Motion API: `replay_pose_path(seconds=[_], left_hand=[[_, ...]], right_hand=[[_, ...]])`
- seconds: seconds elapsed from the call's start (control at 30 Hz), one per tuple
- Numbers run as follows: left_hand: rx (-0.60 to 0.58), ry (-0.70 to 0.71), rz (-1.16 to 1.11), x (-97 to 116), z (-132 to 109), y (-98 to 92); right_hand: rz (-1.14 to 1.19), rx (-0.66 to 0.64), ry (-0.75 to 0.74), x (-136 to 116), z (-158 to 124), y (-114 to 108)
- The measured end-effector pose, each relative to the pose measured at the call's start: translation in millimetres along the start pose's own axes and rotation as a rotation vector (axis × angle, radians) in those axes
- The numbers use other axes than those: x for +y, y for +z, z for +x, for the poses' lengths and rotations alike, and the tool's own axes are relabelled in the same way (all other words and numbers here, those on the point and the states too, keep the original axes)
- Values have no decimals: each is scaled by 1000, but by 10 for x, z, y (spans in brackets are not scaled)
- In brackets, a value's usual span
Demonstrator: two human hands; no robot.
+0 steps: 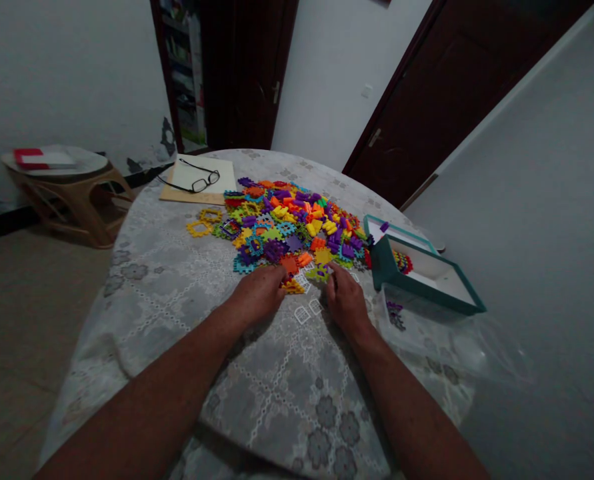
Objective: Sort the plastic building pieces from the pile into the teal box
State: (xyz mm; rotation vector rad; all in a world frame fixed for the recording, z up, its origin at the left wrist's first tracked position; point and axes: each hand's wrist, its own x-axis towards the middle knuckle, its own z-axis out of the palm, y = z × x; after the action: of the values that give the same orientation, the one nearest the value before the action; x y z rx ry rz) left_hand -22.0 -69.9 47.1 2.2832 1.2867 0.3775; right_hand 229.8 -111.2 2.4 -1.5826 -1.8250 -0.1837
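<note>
Left hand (pixel 261 295): fingers curled, pinching the orange-yellow piece (pixel 293 287).
Right hand (pixel 345 301): fingertips on the yellow-green piece (pixel 321 273); I cannot tell whether it grips.
Relation: both pieces lie just ahead of the fingertips, at the pile's (pixel 291 220) near edge, mid-table (pixel 167 293).

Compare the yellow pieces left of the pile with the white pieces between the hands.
The yellow pieces are bright, toothed open frames; the white pieces are pale, window-like grids. The yellow pieces lie far from both hands; the white pieces lie between the left hand and right hand. Both lie flat on the tablecloth.
</note>
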Motion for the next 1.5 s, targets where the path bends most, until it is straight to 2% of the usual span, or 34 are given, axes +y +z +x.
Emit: replay_pose_path(seconds=[0.1,0.23,0.33,0.57,1.03,1.5], left_hand=[[-6,-2,-15,-12,3,1],[-8,32,-4,-30,17,-20],[-18,69,-35,-28,23,-46],[-18,98,-80,9,-19,-77],[-14,99,-83,-82,4,30],[-21,145,-90,32,-45,-44]], right_hand=[[116,-1,-42,-50,-7,-136],[236,-212,-169,-128,-40,-248],[220,-293,-184,-176,-61,-193],[138,-255,-162,-248,-92,-10],[67,-269,-128,-298,-60,29],[103,-279,-134,-365,-66,6]])
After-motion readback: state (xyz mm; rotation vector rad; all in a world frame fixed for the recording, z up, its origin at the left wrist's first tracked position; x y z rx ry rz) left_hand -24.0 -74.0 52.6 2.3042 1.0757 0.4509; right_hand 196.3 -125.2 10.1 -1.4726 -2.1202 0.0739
